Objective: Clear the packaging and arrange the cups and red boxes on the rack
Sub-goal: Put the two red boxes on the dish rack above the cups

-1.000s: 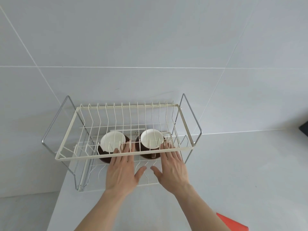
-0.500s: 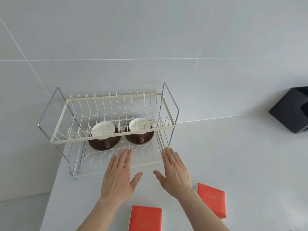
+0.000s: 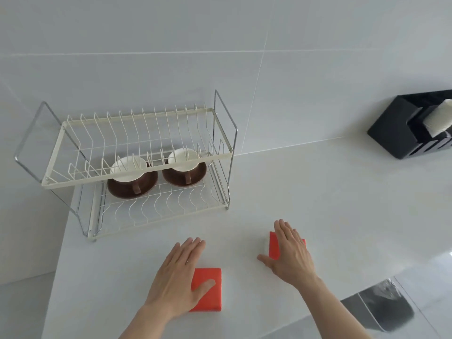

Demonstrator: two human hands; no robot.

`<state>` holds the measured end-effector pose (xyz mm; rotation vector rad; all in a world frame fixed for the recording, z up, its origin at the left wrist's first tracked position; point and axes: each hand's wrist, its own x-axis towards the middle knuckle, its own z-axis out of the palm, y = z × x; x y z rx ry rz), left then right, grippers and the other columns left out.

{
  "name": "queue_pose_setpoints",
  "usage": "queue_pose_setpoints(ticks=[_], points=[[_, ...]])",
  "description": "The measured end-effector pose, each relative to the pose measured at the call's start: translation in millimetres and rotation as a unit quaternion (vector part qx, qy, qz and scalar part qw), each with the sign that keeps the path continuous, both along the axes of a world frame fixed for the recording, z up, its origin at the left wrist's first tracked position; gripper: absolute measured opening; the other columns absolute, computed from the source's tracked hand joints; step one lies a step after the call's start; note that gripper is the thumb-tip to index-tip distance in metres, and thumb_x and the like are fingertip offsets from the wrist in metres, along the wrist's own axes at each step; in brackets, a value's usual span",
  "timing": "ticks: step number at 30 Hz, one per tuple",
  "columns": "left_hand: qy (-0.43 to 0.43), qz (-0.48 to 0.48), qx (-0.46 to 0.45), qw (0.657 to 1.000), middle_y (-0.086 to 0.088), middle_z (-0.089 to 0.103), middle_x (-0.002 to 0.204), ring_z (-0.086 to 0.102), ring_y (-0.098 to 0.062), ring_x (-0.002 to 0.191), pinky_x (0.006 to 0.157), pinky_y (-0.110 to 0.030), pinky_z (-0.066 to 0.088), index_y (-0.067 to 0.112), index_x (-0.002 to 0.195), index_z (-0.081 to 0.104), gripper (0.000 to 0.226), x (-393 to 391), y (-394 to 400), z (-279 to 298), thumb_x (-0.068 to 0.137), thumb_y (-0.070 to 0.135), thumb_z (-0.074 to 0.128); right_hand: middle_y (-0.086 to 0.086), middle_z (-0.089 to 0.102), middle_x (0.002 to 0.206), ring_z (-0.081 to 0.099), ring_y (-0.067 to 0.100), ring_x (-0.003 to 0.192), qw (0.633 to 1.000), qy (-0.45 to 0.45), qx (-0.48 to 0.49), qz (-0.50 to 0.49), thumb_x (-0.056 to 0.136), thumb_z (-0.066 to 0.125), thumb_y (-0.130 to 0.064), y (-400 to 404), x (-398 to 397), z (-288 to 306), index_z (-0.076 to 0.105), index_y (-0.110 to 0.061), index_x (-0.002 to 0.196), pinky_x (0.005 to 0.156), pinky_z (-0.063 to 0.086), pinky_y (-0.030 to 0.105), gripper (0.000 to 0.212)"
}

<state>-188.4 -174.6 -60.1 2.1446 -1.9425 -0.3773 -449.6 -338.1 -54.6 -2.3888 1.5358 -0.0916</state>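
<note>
A two-tier cream wire rack [image 3: 137,178] stands at the back left of the white counter. On its lower shelf sit two white cups on brown saucers, the left cup [image 3: 128,168] and the right cup [image 3: 182,159]. Two red boxes lie flat on the counter nearer me. My left hand [image 3: 179,277] hovers spread over the left side of the left red box [image 3: 210,288], thumb on its top. My right hand [image 3: 289,252] lies spread over the right red box [image 3: 273,245], hiding most of it. Neither hand has closed around a box.
A black holder [image 3: 401,133] with a white roll stands against the tiled wall at the far right. A metal sink [image 3: 381,307] opens at the lower right. The counter's left edge drops off beside the rack.
Both hands pulled back from the rack's lower shelf toward me and came down over the two red boxes. The view tilted down, bringing the boxes and sink into sight.
</note>
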Motion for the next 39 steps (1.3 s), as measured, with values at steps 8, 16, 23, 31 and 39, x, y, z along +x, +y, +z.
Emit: queue_pose_setpoints(ticks=[8, 16, 23, 31, 39], points=[[0.031, -0.045, 0.061, 0.997, 0.016, 0.005, 0.165, -0.007, -0.001, 0.149, 0.118, -0.027, -0.013, 0.036, 0.157, 0.006, 0.116, -10.0, 9.4, 0.5, 0.063, 0.085, 0.053, 0.000, 0.007, 0.167, 0.001, 0.019, 0.154, 0.999, 0.026, 0.026, 0.003, 0.077, 0.070, -0.063, 1.3, -23.1, -11.0, 0.006, -0.014, 0.157, 0.124, 0.001, 0.034, 0.114], [0.032, -0.061, 0.095, 0.993, 0.022, 0.032, 0.152, 0.029, -0.003, 0.141, 0.117, -0.019, 0.006, 0.044, 0.148, 0.022, 0.100, -11.5, 11.4, 8.5, 0.062, 0.064, 0.070, 0.006, 0.036, 0.157, 0.027, 0.028, 0.148, 1.000, 0.024, -0.010, -0.008, 0.074, 0.081, -0.039, 6.1, -18.6, -19.6, 0.029, -0.008, 0.152, 0.121, 0.017, 0.037, 0.099], [0.039, -0.041, 0.076, 0.995, 0.017, 0.037, 0.150, 0.033, -0.007, 0.139, 0.115, -0.022, 0.017, 0.041, 0.144, 0.033, 0.087, -7.4, 5.0, 19.9, 0.067, 0.061, 0.068, 0.000, 0.047, 0.146, 0.040, 0.024, 0.136, 0.999, 0.028, -0.002, -0.020, 0.068, 0.079, -0.050, -0.9, -12.5, -11.7, 0.035, -0.012, 0.149, 0.115, 0.033, 0.036, 0.100], [0.030, -0.046, 0.002, 0.999, 0.019, 0.037, 0.148, 0.033, -0.008, 0.136, 0.113, -0.024, 0.022, 0.042, 0.143, 0.034, 0.084, 21.7, -52.6, 96.0, 0.069, 0.061, 0.070, -0.001, 0.044, 0.149, 0.038, 0.023, 0.136, 0.998, -0.042, -0.044, -0.018, 0.070, 0.079, -0.047, -48.1, 25.1, 66.1, 0.035, -0.013, 0.150, 0.111, 0.035, 0.035, 0.098], [0.016, -0.046, -0.151, 0.987, 0.018, 0.047, 0.141, 0.042, -0.008, 0.128, 0.110, -0.034, 0.036, 0.041, 0.138, 0.041, 0.080, 61.4, -118.8, 231.7, 0.068, 0.061, 0.075, 0.004, 0.047, 0.148, 0.040, 0.027, 0.133, 0.982, -0.082, -0.169, -0.005, 0.067, 0.085, -0.042, -112.2, 71.4, 207.8, 0.038, -0.010, 0.148, 0.105, 0.040, 0.042, 0.099]])
